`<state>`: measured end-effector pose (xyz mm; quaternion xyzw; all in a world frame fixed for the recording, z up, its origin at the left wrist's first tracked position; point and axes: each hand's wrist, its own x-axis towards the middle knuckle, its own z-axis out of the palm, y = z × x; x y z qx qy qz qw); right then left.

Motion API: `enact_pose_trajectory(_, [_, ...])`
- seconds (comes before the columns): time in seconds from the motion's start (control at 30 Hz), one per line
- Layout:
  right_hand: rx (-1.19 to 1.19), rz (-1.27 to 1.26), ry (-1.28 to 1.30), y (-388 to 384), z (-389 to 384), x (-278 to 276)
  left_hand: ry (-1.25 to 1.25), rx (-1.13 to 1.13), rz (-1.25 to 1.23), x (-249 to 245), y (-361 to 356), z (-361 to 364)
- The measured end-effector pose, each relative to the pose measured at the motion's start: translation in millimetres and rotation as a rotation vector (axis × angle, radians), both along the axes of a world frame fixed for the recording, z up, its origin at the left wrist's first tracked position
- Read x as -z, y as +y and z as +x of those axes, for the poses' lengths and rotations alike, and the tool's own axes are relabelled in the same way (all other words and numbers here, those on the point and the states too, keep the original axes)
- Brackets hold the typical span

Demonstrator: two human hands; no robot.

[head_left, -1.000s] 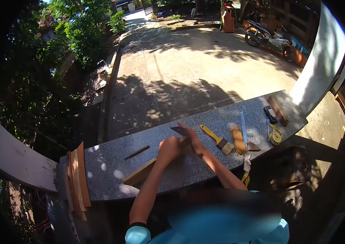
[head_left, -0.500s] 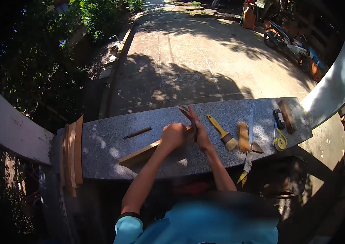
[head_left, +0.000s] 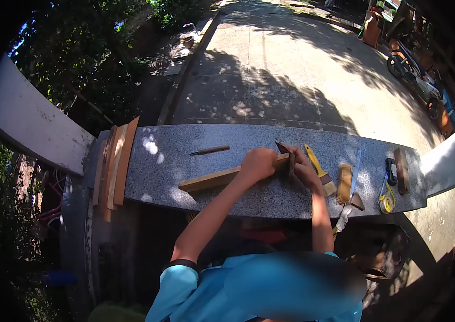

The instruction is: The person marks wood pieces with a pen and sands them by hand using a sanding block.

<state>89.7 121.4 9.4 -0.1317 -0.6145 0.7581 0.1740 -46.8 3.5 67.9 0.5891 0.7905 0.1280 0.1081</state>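
My left hand [head_left: 259,163] is closed around a wooden strip [head_left: 206,181] near its right end. The strip slants over the stone counter, its far left end low and near the front edge. My right hand [head_left: 303,167] grips a folded brown sheet [head_left: 290,159] that looks like sandpaper, pressed against the strip's right end. Its fingertips are partly hidden by the sheet. Just right of that hand lies a yellow-handled paintbrush [head_left: 316,163]. Behind the left hand rests a thin tool with a brown handle [head_left: 215,149].
On the counter [head_left: 173,145] to the right are a wooden block [head_left: 344,183], a clear ruler [head_left: 356,169], a yellow tape measure [head_left: 387,203], a black device [head_left: 391,170] and a dark wood bar [head_left: 401,170]. Several wooden boards [head_left: 122,161] lean over the left end.
The view has turned, so the counter appears shifted and higher. My right hand has tipped the brown sheet from upright down over the strip's end. My left hand keeps its grip.
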Motion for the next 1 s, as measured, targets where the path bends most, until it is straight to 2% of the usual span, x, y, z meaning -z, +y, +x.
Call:
enact_pose_trajectory(0.07, [0.004, 0.020, 0.030, -1, 8, 6, -0.011, -0.001, -0.015, 0, 1, -4])
enact_pose_trajectory(0.17, [-0.056, 0.021, 0.188, 31, 1, 48, -0.027, -0.008, -0.053, 0, 1, -2])
enact_pose_trajectory(0.2, [0.087, 0.058, 0.115, 24, -5, 31, -0.026, -0.015, -0.058, -2, 2, -2])
enact_pose_trajectory(0.3, [0.260, -0.066, 0.176, 10, -30, 8, -0.014, -0.016, -0.025, -1, 1, 2])
enact_pose_trajectory(0.33, [0.288, 0.069, 0.144, 10, -40, 16, -0.020, -0.028, -0.022, -1, 1, 2])
enact_pose_trajectory(0.43, [0.459, 0.064, 0.195, -10, -51, 15, -0.026, -0.046, -0.019, -1, 2, 0])
enact_pose_trajectory(0.53, [0.415, 0.206, 0.217, -22, -49, 6, -0.025, -0.020, -0.008, 5, 1, -1])
enact_pose_trajectory(0.63, [0.237, 0.059, 0.130, -14, -47, 13, -0.049, -0.020, 0.009, 3, 2, -3])
enact_pose_trajectory(0.73, [0.118, 0.059, 0.003, -8, -44, 7, -0.056, -0.043, -0.028, -5, 3, -2])
enact_pose_trajectory(0.83, [0.146, 0.130, 0.157, -21, -44, -33, -0.015, -0.031, 0.026, -4, 5, -3])
enact_pose_trajectory(0.93, [0.119, 0.073, 0.213, -14, -47, -17, 0.008, 0.021, 0.105, 5, 2, -2])
enact_pose_trajectory(1.0, [0.103, -0.005, 0.087, -9, -48, -5, -0.024, 0.011, 0.080, -2, 0, 2])
